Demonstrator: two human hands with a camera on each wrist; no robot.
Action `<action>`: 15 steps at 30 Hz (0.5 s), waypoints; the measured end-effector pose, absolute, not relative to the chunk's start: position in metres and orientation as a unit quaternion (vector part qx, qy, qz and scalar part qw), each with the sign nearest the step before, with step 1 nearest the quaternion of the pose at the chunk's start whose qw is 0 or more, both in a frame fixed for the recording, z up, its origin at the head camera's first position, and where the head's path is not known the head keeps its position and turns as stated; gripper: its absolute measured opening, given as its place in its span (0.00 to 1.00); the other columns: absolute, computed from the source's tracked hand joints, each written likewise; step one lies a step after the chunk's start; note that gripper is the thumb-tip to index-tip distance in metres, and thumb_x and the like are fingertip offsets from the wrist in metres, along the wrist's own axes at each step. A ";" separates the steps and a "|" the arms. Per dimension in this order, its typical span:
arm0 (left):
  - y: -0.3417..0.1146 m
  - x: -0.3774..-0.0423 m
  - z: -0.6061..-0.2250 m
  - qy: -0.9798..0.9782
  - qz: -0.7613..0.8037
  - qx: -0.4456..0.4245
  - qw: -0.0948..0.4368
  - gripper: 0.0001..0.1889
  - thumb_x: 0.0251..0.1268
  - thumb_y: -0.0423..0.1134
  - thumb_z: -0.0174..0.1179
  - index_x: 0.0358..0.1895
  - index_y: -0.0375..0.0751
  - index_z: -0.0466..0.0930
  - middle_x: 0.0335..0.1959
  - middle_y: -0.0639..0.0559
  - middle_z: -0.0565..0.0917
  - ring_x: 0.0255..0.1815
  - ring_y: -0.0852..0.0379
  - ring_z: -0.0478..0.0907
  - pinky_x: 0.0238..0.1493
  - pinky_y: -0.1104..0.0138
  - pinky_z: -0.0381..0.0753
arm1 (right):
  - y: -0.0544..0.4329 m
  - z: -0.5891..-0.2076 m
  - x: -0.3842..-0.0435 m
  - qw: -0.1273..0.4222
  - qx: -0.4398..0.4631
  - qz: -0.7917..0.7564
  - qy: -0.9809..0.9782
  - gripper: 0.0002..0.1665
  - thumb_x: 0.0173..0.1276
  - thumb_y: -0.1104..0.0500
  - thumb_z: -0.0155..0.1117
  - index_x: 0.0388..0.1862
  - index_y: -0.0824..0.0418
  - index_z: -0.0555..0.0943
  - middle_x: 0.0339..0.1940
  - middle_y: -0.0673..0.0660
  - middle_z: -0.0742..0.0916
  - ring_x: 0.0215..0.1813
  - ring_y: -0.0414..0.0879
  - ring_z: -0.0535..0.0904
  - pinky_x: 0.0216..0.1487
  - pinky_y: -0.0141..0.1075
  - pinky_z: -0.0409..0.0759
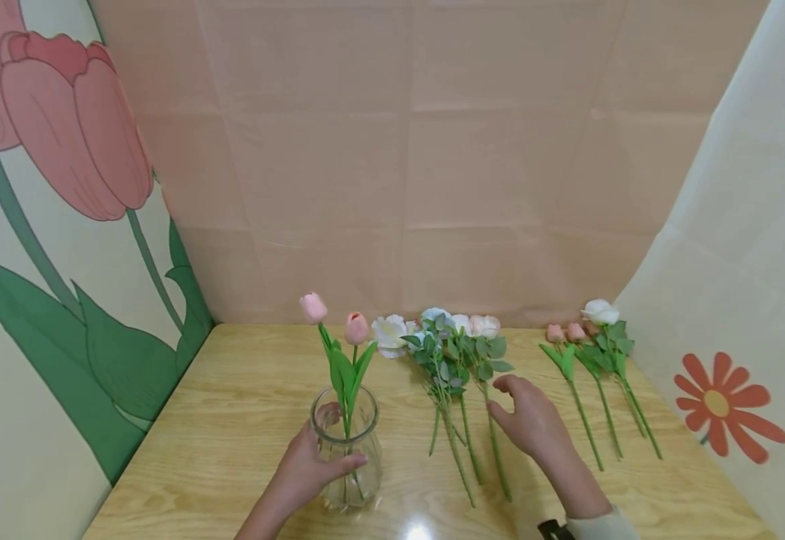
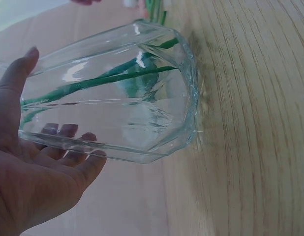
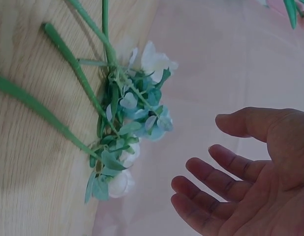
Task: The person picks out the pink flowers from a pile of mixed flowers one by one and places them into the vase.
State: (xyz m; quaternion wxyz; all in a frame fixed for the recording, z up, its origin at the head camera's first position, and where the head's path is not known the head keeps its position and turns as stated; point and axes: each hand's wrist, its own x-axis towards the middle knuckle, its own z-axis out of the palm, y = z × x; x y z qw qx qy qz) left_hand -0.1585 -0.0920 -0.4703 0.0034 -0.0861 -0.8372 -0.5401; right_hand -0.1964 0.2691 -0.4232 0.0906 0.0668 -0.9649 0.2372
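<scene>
My left hand (image 1: 303, 466) holds a clear glass vase (image 1: 371, 459) near its neck, thumb on the near side and fingers around the far side. Two pink tulips (image 1: 356, 330) stand in the vase, their green stems (image 2: 117, 77) showing through the glass in the left wrist view. Over the table, my right hand (image 1: 534, 420) has its fingers apart and holds nothing. It is nearest to a bunch of flowers (image 1: 442, 349) with pale blue, white and blush heads, lying with stems toward me. In the right wrist view, the open palm faces these flowers (image 3: 137, 110).
A second group lies at the table's right: pink tulips (image 1: 575, 332) and a white rose (image 1: 600, 311). The wooden table (image 1: 244, 405) meets a plain pinkish backdrop (image 1: 405, 187). Printed flower panels stand at left (image 1: 75, 135) and right (image 1: 756, 262).
</scene>
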 end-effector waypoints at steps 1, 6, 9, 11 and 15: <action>-0.092 -0.158 -0.470 -0.838 -0.539 -0.086 0.004 0.45 0.50 0.53 0.79 0.71 0.47 0.68 0.67 0.39 0.76 0.69 0.34 0.71 0.63 0.31 0.68 | 0.271 -0.423 -0.197 0.090 0.067 0.237 -0.965 0.23 0.70 0.57 0.66 0.58 0.70 0.79 0.55 0.69 0.84 0.58 0.67 0.80 0.55 0.60 0.79; -0.092 -0.158 -0.469 -0.838 -0.538 -0.087 0.004 0.45 0.49 0.54 0.79 0.71 0.46 0.68 0.68 0.39 0.76 0.69 0.34 0.70 0.64 0.32 0.67 | 0.278 -0.424 -0.201 0.081 0.061 0.231 -0.968 0.24 0.71 0.57 0.66 0.59 0.71 0.78 0.55 0.70 0.84 0.58 0.68 0.79 0.54 0.60 0.79; -0.091 -0.158 -0.469 -0.838 -0.539 -0.087 0.005 0.45 0.50 0.52 0.79 0.71 0.46 0.68 0.68 0.38 0.76 0.69 0.34 0.70 0.65 0.32 0.67 | 0.281 -0.425 -0.201 0.080 0.055 0.226 -0.969 0.24 0.71 0.57 0.66 0.59 0.71 0.77 0.56 0.70 0.84 0.57 0.68 0.79 0.53 0.60 0.79; -0.091 -0.158 -0.469 -0.837 -0.541 -0.086 0.005 0.45 0.50 0.52 0.79 0.71 0.46 0.68 0.68 0.38 0.76 0.69 0.34 0.70 0.65 0.32 0.67 | 0.283 -0.426 -0.202 0.080 0.053 0.226 -0.970 0.24 0.71 0.57 0.66 0.59 0.71 0.77 0.56 0.70 0.83 0.57 0.68 0.79 0.53 0.60 0.79; -0.091 -0.157 -0.470 -0.836 -0.543 -0.086 0.004 0.46 0.49 0.54 0.79 0.71 0.46 0.68 0.68 0.38 0.76 0.70 0.34 0.70 0.65 0.32 0.66 | 0.288 -0.428 -0.205 0.078 0.050 0.228 -0.969 0.25 0.71 0.57 0.65 0.60 0.72 0.76 0.56 0.71 0.83 0.57 0.68 0.79 0.52 0.60 0.79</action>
